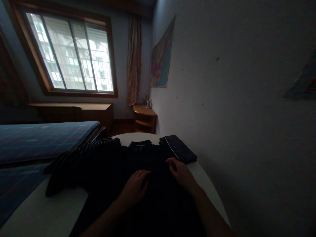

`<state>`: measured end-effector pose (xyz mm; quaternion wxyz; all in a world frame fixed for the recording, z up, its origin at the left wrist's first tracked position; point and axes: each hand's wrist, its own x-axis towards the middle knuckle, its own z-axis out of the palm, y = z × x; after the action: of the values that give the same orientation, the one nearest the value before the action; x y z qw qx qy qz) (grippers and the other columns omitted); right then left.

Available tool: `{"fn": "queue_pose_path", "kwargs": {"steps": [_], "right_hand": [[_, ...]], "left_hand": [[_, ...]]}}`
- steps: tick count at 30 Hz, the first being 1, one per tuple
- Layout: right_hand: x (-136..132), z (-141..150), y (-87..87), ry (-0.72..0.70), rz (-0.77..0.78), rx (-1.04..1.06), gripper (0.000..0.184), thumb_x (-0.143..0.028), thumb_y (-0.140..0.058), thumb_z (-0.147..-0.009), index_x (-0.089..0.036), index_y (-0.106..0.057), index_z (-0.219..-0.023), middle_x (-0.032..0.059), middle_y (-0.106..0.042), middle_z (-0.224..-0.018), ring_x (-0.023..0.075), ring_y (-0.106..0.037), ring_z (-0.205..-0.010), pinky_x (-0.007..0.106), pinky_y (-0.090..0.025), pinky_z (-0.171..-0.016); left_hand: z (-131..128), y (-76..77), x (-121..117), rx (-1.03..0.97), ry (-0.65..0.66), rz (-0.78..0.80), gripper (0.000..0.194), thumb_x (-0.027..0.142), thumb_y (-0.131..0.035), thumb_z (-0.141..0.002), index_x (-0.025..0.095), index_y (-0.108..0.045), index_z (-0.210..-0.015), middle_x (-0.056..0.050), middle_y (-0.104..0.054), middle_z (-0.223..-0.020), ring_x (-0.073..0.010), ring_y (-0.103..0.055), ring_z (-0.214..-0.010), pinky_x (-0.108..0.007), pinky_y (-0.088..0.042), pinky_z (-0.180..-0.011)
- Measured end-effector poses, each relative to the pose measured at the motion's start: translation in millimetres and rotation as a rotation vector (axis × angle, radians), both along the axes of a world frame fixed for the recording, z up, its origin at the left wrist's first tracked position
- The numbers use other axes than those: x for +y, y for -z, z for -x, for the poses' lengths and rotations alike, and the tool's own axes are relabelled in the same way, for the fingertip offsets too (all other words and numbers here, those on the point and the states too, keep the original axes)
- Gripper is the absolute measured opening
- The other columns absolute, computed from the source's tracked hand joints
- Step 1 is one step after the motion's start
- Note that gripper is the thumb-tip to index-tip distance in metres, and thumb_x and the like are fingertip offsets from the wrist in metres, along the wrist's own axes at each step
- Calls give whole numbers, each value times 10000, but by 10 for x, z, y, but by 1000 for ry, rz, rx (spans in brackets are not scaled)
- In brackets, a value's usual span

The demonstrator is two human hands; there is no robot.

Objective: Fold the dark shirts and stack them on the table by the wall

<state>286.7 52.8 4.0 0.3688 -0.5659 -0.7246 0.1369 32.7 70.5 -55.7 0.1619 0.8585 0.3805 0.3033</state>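
Observation:
A dark polo shirt [148, 204] lies spread out on a round white table [61, 207], its buttoned collar pointing away from me. My left hand [137, 185] is over the middle of the shirt, fingers loosely bent and thumb apart. To its right, my right hand [179, 171] is at the shirt's right side, near a folded dark garment [181, 148] with a white stripe. Its fingers curve with a gap to the thumb. No cloth shows gripped in either hand. It is too dark to tell whether the fingertips touch the fabric.
Dark striped cloth [106, 142] lies at the table's far left edge. Beyond it is a bed with a blue plaid mattress [49, 138]. A wall [247, 131] runs close along the right. A corner shelf [144, 110] and a wooden desk [96, 106] stand at the back.

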Motion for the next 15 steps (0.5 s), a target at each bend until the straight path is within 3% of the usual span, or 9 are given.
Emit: {"fn": "queue_pose_path", "kwargs": {"steps": [3, 7, 11, 15], "right_hand": [[80, -68, 76, 85, -89, 167, 211, -356, -420, -936, -225, -582, -972, 13, -653, -842, 187, -621, -756, 302, -484, -738], [188, -194, 162, 149, -151, 335, 229, -432, -451, -910, -230, -555, -887, 22, -638, -838, 207, -617, -806, 317, -498, -764], [217, -256, 167, 186, -160, 421, 265, -461, -479, -881, -227, -595, -928, 43, -673, -896, 231, -629, -887, 349, -507, -823], [191, -231, 146, 129, -119, 399, 338, -442, -464, -902, -213, -662, -1052, 63, -696, -1053, 230, -639, -978, 382, -478, -922]], "left_hand": [[3, -4, -5, -1, 7, -4, 413, 156, -492, -892, 256, -563, -1286, -60, -635, -1299, -236, -573, -1224, -472, -456, -1069], [3, 1, -6, 9, -4, 10, 416, 161, -503, -884, 250, -565, -1286, -63, -636, -1297, -239, -571, -1229, -473, -453, -1074], [3, 3, -2, 10, -3, -1, 413, 160, -496, -890, 255, -564, -1285, -56, -639, -1291, -232, -573, -1226, -460, -458, -1072], [0, -29, -17, 29, 1, -10, 423, 151, -506, -879, 253, -565, -1286, -56, -635, -1304, -236, -568, -1233, -459, -450, -1077]]}}
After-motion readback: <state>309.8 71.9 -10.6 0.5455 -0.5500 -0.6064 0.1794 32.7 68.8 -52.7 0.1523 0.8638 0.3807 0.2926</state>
